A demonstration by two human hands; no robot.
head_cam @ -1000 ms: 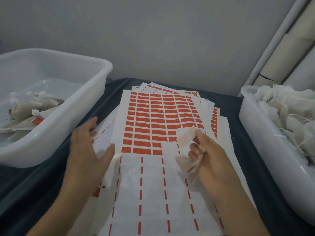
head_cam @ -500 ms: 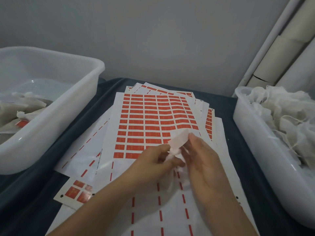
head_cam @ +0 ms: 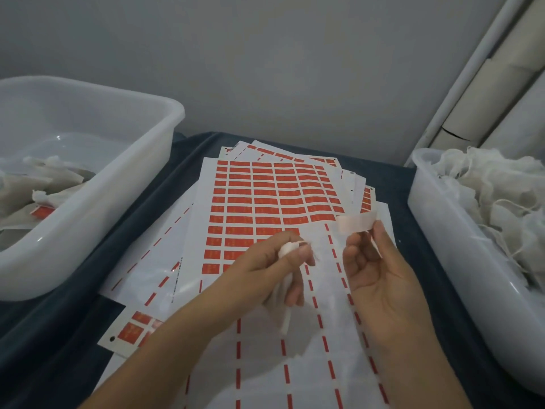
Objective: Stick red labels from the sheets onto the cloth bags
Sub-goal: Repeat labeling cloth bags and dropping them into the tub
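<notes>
The left hand (head_cam: 283, 270) grips a bunched white cloth bag (head_cam: 287, 249), fingers curled round it. The right hand (head_cam: 374, 267) pinches a pale label (head_cam: 356, 221) by its fingertips, palm turned up. Half a second ago both hands met over the bag; now they are apart. Under them lie label sheets (head_cam: 274, 196) on the dark-covered table (head_cam: 398, 184). A left bin (head_cam: 97, 202) holds labelled bags, a right bin (head_cam: 442, 228) unlabelled ones, before a grey wall.
</notes>
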